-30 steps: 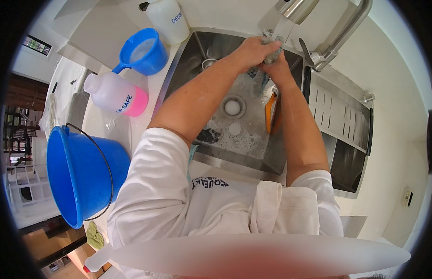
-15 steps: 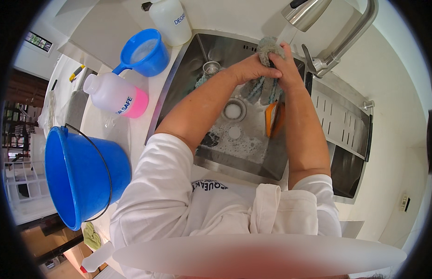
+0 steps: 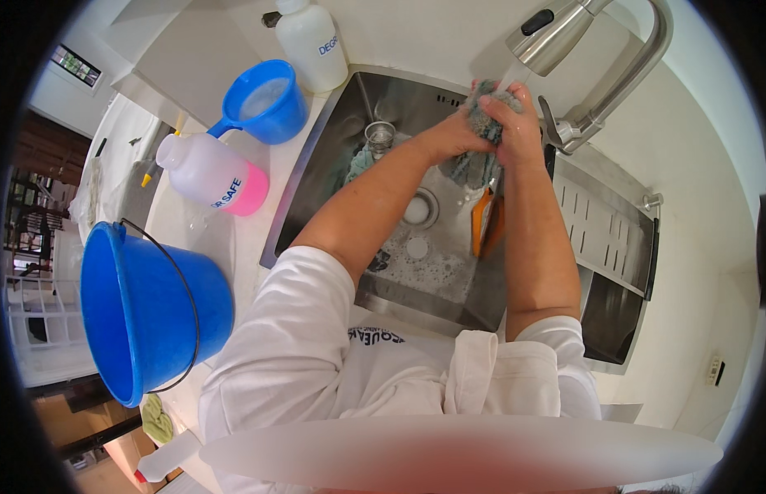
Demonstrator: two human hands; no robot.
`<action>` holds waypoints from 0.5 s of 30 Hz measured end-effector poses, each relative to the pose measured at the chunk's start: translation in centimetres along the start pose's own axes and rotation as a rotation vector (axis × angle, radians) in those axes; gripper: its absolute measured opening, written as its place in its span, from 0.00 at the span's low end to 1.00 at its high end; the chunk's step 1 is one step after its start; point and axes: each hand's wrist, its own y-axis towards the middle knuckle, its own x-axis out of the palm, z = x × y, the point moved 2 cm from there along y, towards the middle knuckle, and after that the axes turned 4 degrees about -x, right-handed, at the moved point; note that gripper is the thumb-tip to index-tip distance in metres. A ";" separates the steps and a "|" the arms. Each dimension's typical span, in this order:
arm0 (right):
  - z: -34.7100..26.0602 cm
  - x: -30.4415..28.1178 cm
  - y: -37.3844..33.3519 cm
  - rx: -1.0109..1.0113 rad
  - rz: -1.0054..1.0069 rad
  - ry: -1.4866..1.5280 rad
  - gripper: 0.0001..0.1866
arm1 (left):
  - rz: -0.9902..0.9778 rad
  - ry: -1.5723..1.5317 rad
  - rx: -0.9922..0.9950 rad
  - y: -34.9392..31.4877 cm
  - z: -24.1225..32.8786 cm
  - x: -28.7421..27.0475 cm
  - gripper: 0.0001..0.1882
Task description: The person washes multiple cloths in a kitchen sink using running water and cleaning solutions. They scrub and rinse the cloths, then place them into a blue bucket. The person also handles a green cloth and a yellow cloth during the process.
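Under the tap [image 3: 556, 37], a wet grey-green cloth [image 3: 484, 123] is bunched between both my hands at the far right of the steel sink [image 3: 490, 298]. My left hand [image 3: 459, 137] closes on its left side. My right hand [image 3: 519, 123] wraps round it from the right, fingers curled over the top. The cloth's lower end hangs beneath my hands. Just below it, an orange-edged thing [image 3: 482, 221], its kind unclear, leans in the sink. Suds lie round the drain [image 3: 418, 210].
Left of the sink stand a blue dipper [image 3: 272, 103] with soapy liquid, a bottle of pink liquid [image 3: 226, 183] and a white bottle [image 3: 315, 49]. A blue bucket [image 3: 173, 305] is nearer me. A strainer cup [image 3: 380, 136] sits in the sink's far left. A slotted steel rack [image 3: 601, 218] lies right.
My hands have gathered the cloth, which hung longer before, into a tighter bunch. The whole view has shifted slightly.
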 end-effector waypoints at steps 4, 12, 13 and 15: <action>-0.5 0.6 0.1 0.082 -0.090 0.163 0.14 | -0.054 -0.194 -0.019 -0.2 -0.1 -0.1 0.34; -0.6 1.7 1.4 0.017 -0.031 -0.220 0.12 | 0.093 0.042 -0.031 0.5 -0.7 -0.4 0.28; -0.6 1.8 1.5 0.012 -0.015 -0.286 0.12 | 0.085 0.026 0.019 0.6 -0.8 -0.3 0.28; -0.7 1.7 1.7 -0.043 0.029 -0.527 0.14 | 0.071 -0.003 0.038 0.7 -1.0 0.0 0.27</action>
